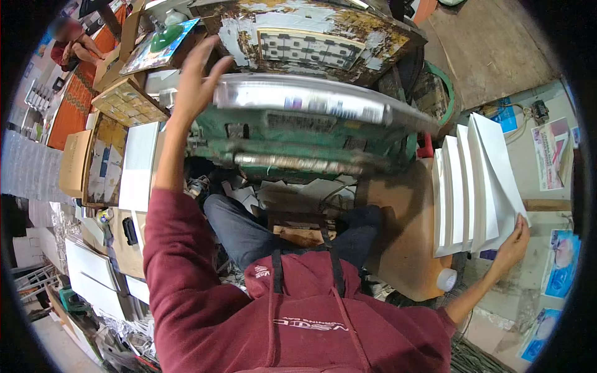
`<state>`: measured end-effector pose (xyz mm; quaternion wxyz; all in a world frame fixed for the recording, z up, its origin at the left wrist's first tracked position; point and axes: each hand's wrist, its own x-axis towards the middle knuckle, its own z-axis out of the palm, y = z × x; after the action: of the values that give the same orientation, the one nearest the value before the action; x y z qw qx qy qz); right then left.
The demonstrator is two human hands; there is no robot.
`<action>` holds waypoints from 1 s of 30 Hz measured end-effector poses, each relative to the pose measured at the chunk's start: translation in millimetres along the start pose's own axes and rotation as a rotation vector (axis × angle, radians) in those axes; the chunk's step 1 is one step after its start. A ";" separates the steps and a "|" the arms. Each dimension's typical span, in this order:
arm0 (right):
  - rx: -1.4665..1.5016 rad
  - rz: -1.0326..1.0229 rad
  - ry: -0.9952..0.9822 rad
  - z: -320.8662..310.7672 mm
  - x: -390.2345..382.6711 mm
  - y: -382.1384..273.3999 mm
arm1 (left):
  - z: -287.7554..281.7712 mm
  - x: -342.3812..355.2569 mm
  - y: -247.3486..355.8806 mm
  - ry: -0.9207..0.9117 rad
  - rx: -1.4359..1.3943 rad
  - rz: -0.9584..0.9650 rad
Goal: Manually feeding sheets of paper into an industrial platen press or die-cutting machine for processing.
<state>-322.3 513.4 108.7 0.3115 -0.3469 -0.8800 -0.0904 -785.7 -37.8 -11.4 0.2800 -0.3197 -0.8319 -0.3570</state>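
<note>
In front of me stands a green press machine (292, 133), its long silvery metal plate (298, 99) smeared by motion. My left hand (198, 81) is raised at the plate's left end, fingers spread and holding nothing. Whether it touches the plate I cannot tell. On my right, several bundles of white sheets (457, 193) stand in a fanned stack on a brown board. My right hand (515, 241) is closed on the lower right corner of the outermost white sheet (500, 171), which leans away from the stack at an angle.
Behind the press rises a worn, paint-flaked panel (311, 37). A white sheet stack (138, 165) and a wooden box (102, 161) stand at left. A white-capped container (446, 280) is by the brown board (398, 230). Another person (78, 46) sits far left.
</note>
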 end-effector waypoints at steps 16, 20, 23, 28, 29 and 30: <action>1.078 -0.458 -0.908 227.3 -54.3 -204.0 | -55.4 -201.1 156.3 -1.055 0.316 0.050; 0.969 -0.646 -0.905 250.4 -45.5 -244.7 | -118.1 -214.6 154.2 -0.663 0.337 -0.136; 0.906 -0.657 -1.018 249.4 -18.5 -260.4 | -172.1 -217.8 147.8 -0.287 0.490 -0.371; 0.944 -0.559 -0.773 215.8 38.0 -276.7 | -217.9 -248.7 80.7 0.045 1.186 -0.532; 0.990 -0.527 -0.721 201.3 47.2 -273.0 | -216.7 -263.1 53.7 0.066 1.201 -0.599; 1.033 -0.458 -0.683 185.9 57.6 -266.9 | -210.9 -279.7 23.0 0.108 1.229 -0.613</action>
<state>-623.1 416.8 12.4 0.1140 0.0338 -0.9111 0.3947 -540.1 -281.2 -71.9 0.3377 0.1651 -0.9211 0.1012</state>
